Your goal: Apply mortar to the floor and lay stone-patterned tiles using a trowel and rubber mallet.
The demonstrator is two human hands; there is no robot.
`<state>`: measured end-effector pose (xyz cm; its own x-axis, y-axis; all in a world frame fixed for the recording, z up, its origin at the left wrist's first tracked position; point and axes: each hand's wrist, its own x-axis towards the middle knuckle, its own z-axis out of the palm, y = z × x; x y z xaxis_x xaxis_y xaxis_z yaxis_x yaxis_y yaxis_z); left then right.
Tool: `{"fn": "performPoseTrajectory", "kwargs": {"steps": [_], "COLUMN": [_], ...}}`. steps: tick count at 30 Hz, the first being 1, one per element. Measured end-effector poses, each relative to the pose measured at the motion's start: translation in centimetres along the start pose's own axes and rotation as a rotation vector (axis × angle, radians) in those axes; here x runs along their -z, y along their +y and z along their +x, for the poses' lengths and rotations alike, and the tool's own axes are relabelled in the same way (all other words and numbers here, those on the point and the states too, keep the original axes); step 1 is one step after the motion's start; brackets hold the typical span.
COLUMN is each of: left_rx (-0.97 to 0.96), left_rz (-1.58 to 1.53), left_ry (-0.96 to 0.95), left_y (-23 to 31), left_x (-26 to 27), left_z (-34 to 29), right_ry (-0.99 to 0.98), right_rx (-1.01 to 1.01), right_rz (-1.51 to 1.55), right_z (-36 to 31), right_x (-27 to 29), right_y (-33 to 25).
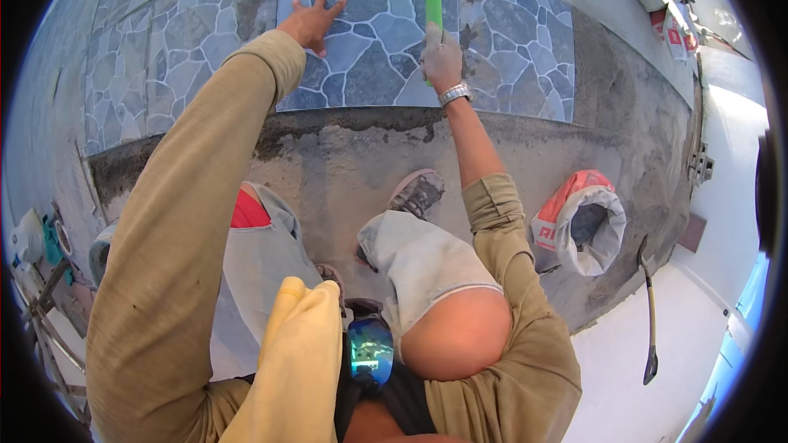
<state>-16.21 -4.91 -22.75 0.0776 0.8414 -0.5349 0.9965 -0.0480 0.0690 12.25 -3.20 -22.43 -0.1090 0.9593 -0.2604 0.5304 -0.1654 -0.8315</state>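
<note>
My left hand (312, 23) is open, its fingers spread over a grey-blue tile (361, 61) patterned like irregular stones with white joints. Whether its palm presses on the tile or hovers just above is hard to tell. My right hand (442, 57), greyed with dust and with a metal watch at the wrist, is closed round the handle of a bright green mallet (433, 0). The mallet's head is largely cut off by the upper edge. Matching tiles lie on both sides, with a tile (517, 49) to the right and another tile (185, 45) to the left.
Rough, dusty concrete (345, 160) borders the tiles on my side. Right of my knees stands a red and white sack (589, 221), rolled open, with grey material inside. A dark-handled tool (648, 312) leans by the white wall (624, 353). Assorted gear (53, 254) crowds the far left.
</note>
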Motion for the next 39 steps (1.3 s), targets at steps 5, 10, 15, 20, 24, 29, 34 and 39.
{"fn": "performPoseTrajectory", "kwargs": {"steps": [5, 10, 15, 20, 24, 29, 34, 39], "left_rx": [-0.024, 0.026, -0.005, 0.043, 0.000, 0.021, 0.176, 0.028], "left_rz": [-0.013, 0.051, -0.052, -0.151, -0.111, -0.148, -0.210, -0.144], "left_ry": [0.039, 0.020, 0.159, 0.142, 0.181, 0.165, 0.278, 0.167], "left_y": [2.4, 0.5, 0.1, 0.3, 0.7, 1.6, -3.8, 2.3], "left_x": [1.8, 0.1, -0.2, -0.6, -0.1, -1.7, -3.6, -3.0], "left_z": [0.9, -0.8, 0.2, -1.0, -0.7, -0.2, 0.7, 2.1], "right_ry": [0.107, -0.066, -0.051, -0.102, -0.108, -0.148, -0.164, -0.259], "right_rx": [0.177, -0.110, 0.107, 0.211, 0.321, 0.222, 0.548, 0.186], "right_rz": [-0.018, 0.126, 0.013, 0.090, -0.187, -0.032, 0.086, -0.062], "right_z": [-0.3, -2.2, -0.6, -0.8, 0.4, 0.4, -0.1, 1.0], "right_x": [1.9, 0.4, 0.0, -1.8, -3.1, -4.2, -8.5, -5.1], "right_y": [2.8, -1.7, 1.2, -2.6, -1.7, -3.4, -5.8, -4.1]}}
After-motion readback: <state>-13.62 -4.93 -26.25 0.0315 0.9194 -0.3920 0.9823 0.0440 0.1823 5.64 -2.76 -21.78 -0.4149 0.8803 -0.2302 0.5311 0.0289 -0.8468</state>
